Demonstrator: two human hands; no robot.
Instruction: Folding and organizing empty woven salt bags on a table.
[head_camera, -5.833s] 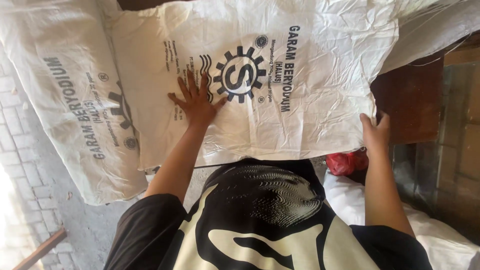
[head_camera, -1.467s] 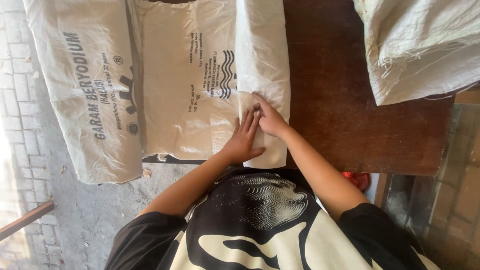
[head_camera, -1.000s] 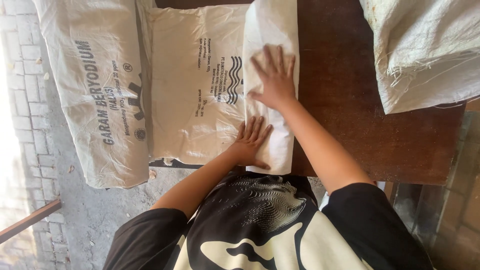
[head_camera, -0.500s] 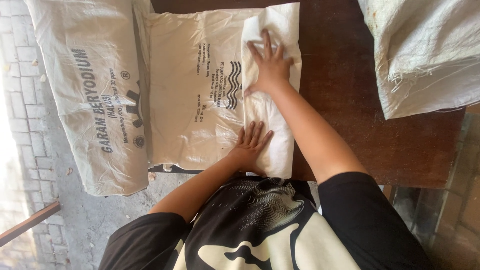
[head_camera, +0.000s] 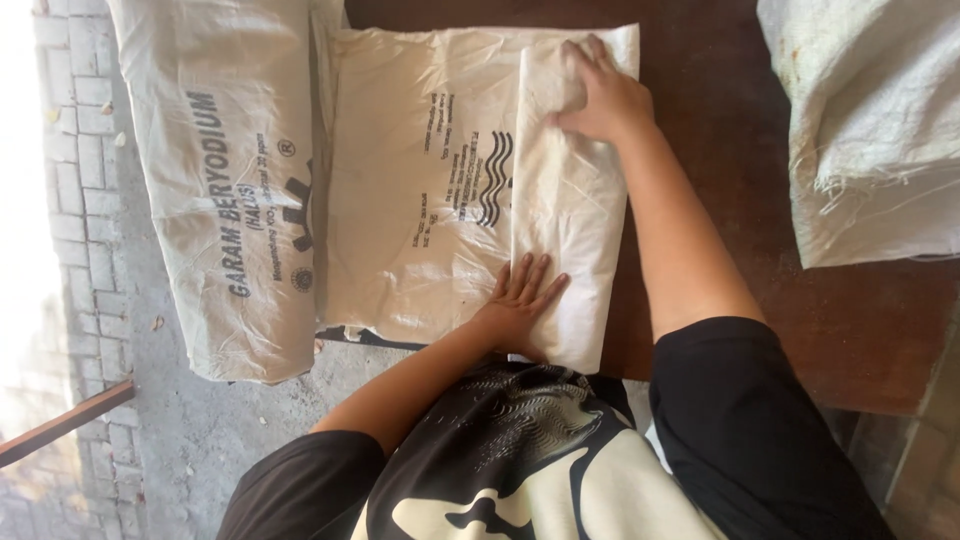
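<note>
Both palms press a white woven sack (head_camera: 440, 190) flat on a brown table (head_camera: 700, 120), left hand (head_camera: 522, 305) fingers spread near the edge, right hand (head_camera: 600, 95) fingers together on the folded flap (head_camera: 570, 220); firm, even pressure should keep the crease straight

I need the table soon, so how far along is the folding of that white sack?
Done: the white sack lies flat on the brown table with its right edge turned over as a folded strip. In hand: the left hand and right hand press that strip flat. Left: most of the sack is unfolded, with its left part hanging off the table.
</note>
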